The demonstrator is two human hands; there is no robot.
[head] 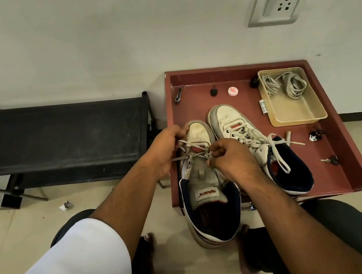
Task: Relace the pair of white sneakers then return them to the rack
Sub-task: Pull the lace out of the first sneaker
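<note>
So I've got the near sneaker lying toe-away from me, heel hanging off the front edge of the red tray, long axis running straight out from my lap. The lace crosses it sideways right between my hands. My left hand is pinching the lace end out on the left side, fingers curled tight; my right hand pinches it by the right eyelets. Next pull probably goes outward both ways. The other sneaker sits just beside it, already laced, and the rack is off to my left.
</note>
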